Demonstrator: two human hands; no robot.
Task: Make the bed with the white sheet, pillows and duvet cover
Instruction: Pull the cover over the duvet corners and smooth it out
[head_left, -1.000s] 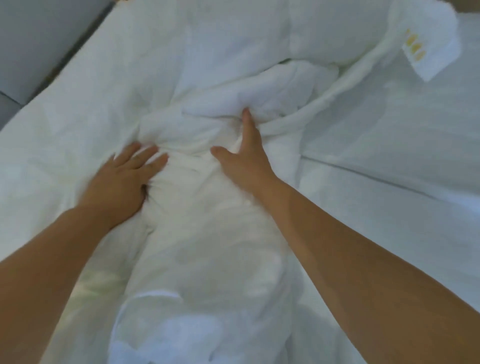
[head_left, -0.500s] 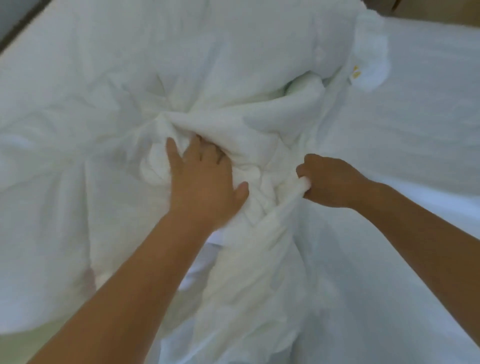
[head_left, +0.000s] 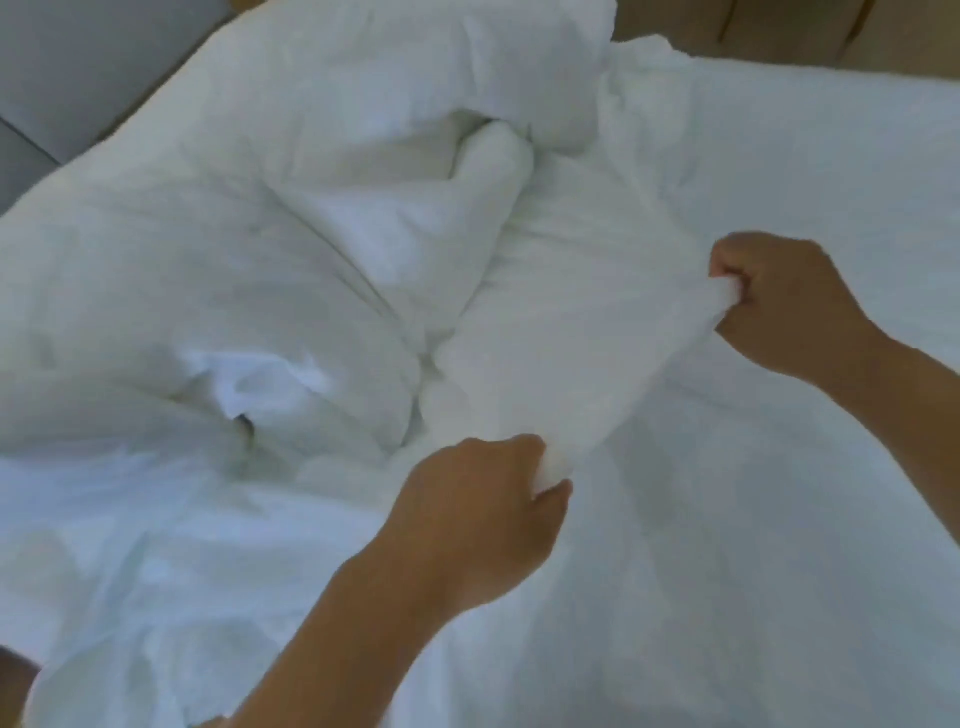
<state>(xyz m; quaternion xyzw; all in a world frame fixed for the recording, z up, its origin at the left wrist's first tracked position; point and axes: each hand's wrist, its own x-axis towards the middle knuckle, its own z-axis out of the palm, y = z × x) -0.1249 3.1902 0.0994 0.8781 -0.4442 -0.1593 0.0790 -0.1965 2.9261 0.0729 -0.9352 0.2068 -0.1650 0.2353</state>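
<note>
One rumpled white duvet cover (head_left: 291, 270) on one bed, two bare hands, left hand (head_left: 483, 519) and right hand (head_left: 779, 306) each fisted around its bunched edge

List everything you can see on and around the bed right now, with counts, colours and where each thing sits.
Rumpled white fabric duvet: one, white, bunched over the left and middle of the bed, one edge pulled toward the right.
Flat white bed sheet: one, white, spread smooth over the right side of the bed.
Grey floor: grey, top left beside the bed.
Tan wooden surface: tan, along the top right behind the bed; too blurred to say what it is.
Left hand: one, lower middle, gripping a bunched edge of the duvet.
Right hand: one, at right, gripping the same edge further along.
</note>
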